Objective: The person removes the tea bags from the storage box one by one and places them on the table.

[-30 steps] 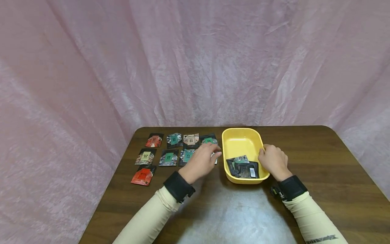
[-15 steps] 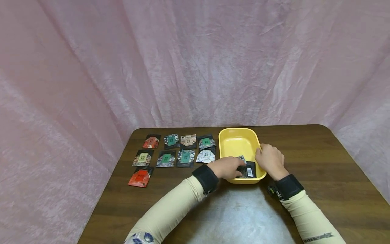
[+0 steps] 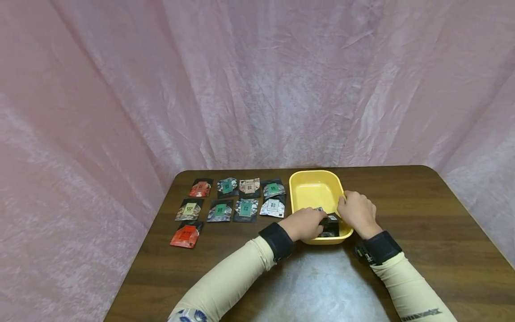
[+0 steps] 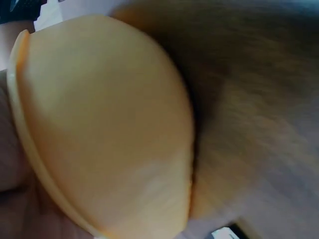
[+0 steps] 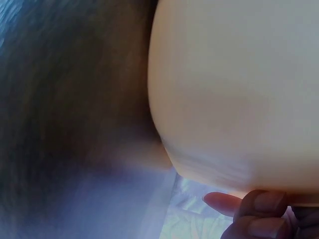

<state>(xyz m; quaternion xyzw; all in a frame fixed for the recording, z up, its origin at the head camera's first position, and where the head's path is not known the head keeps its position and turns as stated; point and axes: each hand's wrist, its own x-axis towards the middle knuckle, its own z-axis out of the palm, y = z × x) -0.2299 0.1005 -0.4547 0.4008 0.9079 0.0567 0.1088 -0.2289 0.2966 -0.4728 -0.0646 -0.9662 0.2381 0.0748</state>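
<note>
A yellow plastic basin [image 3: 315,175] stands on the table with black sachets [image 3: 331,228] in its near end. My left hand [image 3: 303,223] reaches over the near left rim and pinches a black sachet, which tilts up beside the fingers; its fingertips are partly hidden. In the left wrist view that hand [image 4: 20,184] lies over the rim, outside the basin's wall [image 4: 109,124]. My right hand [image 3: 358,213] grips the basin's right rim. In the right wrist view its curled fingers [image 5: 266,201] show at the rim, below the basin's wall [image 5: 234,99].
Left of the basin, several printed sachets lie in rows, among them a red one [image 3: 186,235], a green-labelled one [image 3: 220,210] and a white one [image 3: 273,205]. The brown wooden table [image 3: 422,214] ends at a pink curtain [image 3: 257,89].
My left hand has moved right from over the laid-out sachets into the basin and taken hold of a black sachet, tipping it up. My right hand stays on the rim.
</note>
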